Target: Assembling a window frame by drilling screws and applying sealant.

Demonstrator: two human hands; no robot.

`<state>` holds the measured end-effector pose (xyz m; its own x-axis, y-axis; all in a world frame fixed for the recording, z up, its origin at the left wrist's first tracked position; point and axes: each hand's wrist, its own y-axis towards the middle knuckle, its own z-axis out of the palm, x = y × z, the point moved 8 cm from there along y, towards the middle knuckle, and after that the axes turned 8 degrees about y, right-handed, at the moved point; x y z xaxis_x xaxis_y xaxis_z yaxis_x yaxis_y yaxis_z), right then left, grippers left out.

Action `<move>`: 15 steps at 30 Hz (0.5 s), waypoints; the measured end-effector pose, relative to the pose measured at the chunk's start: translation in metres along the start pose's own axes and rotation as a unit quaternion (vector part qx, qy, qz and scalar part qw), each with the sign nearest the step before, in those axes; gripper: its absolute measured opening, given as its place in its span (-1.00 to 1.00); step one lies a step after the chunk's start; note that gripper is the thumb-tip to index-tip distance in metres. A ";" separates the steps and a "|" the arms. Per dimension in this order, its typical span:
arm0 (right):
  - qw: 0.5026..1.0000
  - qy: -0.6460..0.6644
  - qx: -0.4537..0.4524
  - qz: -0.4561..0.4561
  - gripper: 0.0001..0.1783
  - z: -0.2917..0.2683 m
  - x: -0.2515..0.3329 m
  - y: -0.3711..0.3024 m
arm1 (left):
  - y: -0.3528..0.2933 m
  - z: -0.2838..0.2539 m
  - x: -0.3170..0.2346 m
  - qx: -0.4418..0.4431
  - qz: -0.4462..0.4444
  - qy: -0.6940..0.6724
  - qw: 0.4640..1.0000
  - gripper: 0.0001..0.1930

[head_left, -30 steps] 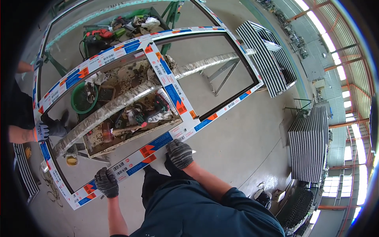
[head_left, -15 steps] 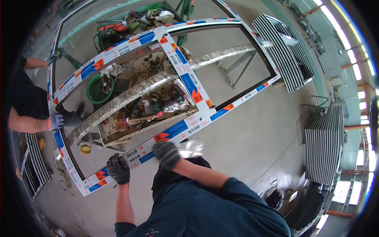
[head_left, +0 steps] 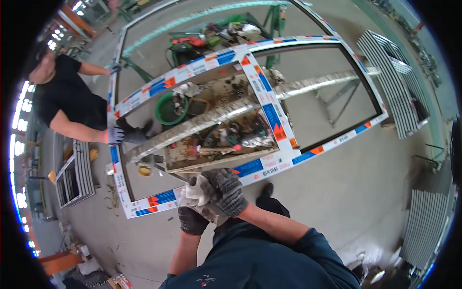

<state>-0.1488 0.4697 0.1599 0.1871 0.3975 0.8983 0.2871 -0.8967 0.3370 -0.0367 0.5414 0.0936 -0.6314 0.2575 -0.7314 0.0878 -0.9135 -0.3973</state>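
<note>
A crumpled whitish sheet [head_left: 196,191], cloth or film I cannot tell, is bunched between my gloved hands in front of my body. My right hand [head_left: 227,191], in a dark grey glove, is closed on its upper right side. Below it, my left hand [head_left: 192,221] grips the lower left part, its fingers partly hidden. Both hands are over the near rail of a large window frame [head_left: 166,198], which lies flat and is covered in white, blue and orange protective film. A crossbar [head_left: 269,103] divides the frame.
Under the frame run a film-wrapped support beam [head_left: 207,120] and a tool-filled tray [head_left: 221,161] with a green basin [head_left: 172,107]. At left, a co-worker [head_left: 72,96] holds the frame's left side with gloved hands. Stacked striped profiles [head_left: 392,86] stand at right.
My left hand has left the frame's near rail and joined my right hand on the crumpled sheet. My view has turned left, bringing more of the co-worker into sight.
</note>
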 end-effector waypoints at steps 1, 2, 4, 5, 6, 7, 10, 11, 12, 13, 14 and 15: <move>0.996 -0.048 0.069 0.017 -0.65 0.006 -0.014 -0.011 | 0.001 0.025 -0.003 0.096 -0.081 -0.183 0.975 -0.48; 0.996 -0.025 0.082 -0.020 -0.62 0.006 -0.012 -0.018 | 0.008 -0.009 0.002 0.044 0.029 -0.030 0.998 -0.59; 0.982 -0.023 0.162 -0.089 -0.54 -0.009 -0.017 -0.024 | 0.027 0.030 0.015 0.048 -0.097 -0.021 0.994 -0.67; 0.978 -0.086 0.186 -0.031 -0.48 -0.013 -0.029 -0.025 | 0.048 -0.014 0.026 -0.010 -0.045 0.116 0.992 -0.63; 0.983 -0.063 0.175 0.000 -0.44 -0.025 -0.025 -0.023 | 0.075 -0.029 0.025 0.142 0.033 0.336 0.931 -0.53; 0.987 -0.058 0.144 0.048 -0.39 -0.052 -0.040 -0.019 | 0.079 0.002 0.018 -0.013 0.028 0.152 0.988 -0.63; 0.995 -0.094 -0.009 0.039 -0.42 -0.128 -0.078 -0.033 | 0.173 0.029 0.034 0.055 0.016 0.187 0.981 -0.76; 0.988 0.049 -0.025 0.146 -0.49 -0.131 -0.088 -0.040 | 0.215 -0.062 0.049 -0.078 0.026 0.143 0.986 -0.77; 0.961 0.195 -0.023 0.192 -0.52 -0.121 -0.084 -0.047 | 0.229 -0.198 0.032 -0.136 -0.037 -0.031 0.990 -0.85; 0.912 0.202 -0.144 0.328 -0.62 -0.184 -0.141 -0.086 | 0.274 -0.071 0.112 0.099 -0.101 0.159 0.977 -0.80; 0.903 0.173 -0.179 0.351 -0.65 -0.210 -0.163 -0.110 | 0.281 -0.110 0.138 -0.136 -0.251 0.142 0.948 -0.75; 0.897 0.182 -0.181 0.361 -0.69 -0.211 -0.179 -0.123 | 0.289 -0.178 0.103 -0.067 -0.281 0.210 0.934 -0.63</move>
<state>-0.4155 0.4679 0.0173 -0.1358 -0.3425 0.9297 -0.1213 -0.9255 -0.3587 0.0611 0.3597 -0.1952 -0.2515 0.8106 -0.5288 -0.0528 -0.5570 -0.8288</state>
